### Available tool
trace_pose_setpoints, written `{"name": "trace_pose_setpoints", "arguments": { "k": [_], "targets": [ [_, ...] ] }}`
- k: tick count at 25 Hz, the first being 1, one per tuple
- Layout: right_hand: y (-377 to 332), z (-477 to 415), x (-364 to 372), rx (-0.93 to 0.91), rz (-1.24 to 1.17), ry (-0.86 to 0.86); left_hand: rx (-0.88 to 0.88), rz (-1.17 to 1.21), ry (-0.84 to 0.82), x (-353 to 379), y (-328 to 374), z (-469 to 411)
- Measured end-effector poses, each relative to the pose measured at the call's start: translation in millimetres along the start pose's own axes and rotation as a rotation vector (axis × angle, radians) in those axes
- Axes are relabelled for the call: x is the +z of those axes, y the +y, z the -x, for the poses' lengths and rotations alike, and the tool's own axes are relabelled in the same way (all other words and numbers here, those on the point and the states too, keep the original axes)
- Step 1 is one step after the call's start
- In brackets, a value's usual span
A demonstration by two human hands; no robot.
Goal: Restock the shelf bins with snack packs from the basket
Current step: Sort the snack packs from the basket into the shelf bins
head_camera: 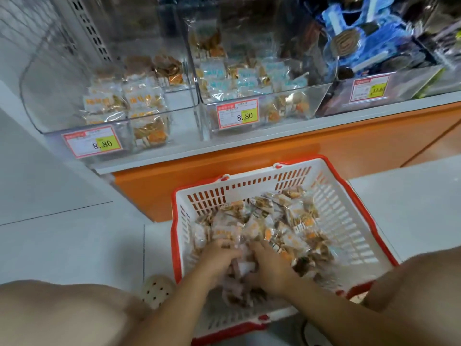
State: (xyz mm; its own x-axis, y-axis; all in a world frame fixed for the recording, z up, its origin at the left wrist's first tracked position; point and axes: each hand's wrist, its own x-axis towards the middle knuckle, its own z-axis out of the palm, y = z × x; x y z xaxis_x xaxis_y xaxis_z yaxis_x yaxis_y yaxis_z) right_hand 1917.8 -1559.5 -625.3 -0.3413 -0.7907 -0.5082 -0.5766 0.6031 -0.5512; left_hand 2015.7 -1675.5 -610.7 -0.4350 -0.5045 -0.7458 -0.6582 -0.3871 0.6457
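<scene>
Head view: left hand (219, 257) and right hand (270, 269) are both down inside the basket (341, 221), side by side and almost touching. The fingers of each are curled into the heap of snack packs (289, 221), and a clump of packs is gripped between the two palms. Motion blur hides the exact finger placement. The rest of the heap lies just beyond and to the right of the hands. The basket is white with a red rim and stands on the pale floor (74, 245).

Well beyond and above the hands, clear bins stand in a row on the shelf (249, 143). The left bin (50, 101) is partly filled with orange-printed packs. The middle bin (316, 96) holds blue-printed packs, and the third bin (404, 81), to the right, holds dark and blue wrappers. The left price tag (93, 142) and the middle price tag (238, 113) both read 8.80.

Beside the left forearm, just outside the basket, is a cream perforated shoe (156, 290).
</scene>
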Motion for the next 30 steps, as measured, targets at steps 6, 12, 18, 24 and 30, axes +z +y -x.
{"name": "trace_pose_setpoints", "arguments": {
  "k": [6,12,18,24,30],
  "targets": [
    [-2,-3,-58,0.118,-1.206,-0.071,0.071,0.239,-0.229,-15,20,7],
    [5,6,-68,0.032,-1.302,-0.027,0.170,0.406,-0.250,-4,20,14],
    [-3,10,-73,-0.015,-1.297,-0.009,0.192,0.380,-0.186,-11,27,21],
    [-44,22,-128,-0.139,-0.782,0.221,0.394,0.140,-0.077,-44,69,53],
    [-157,35,-232,-0.350,-0.413,0.314,0.830,-0.026,0.179,-113,156,113]
  ]
}}
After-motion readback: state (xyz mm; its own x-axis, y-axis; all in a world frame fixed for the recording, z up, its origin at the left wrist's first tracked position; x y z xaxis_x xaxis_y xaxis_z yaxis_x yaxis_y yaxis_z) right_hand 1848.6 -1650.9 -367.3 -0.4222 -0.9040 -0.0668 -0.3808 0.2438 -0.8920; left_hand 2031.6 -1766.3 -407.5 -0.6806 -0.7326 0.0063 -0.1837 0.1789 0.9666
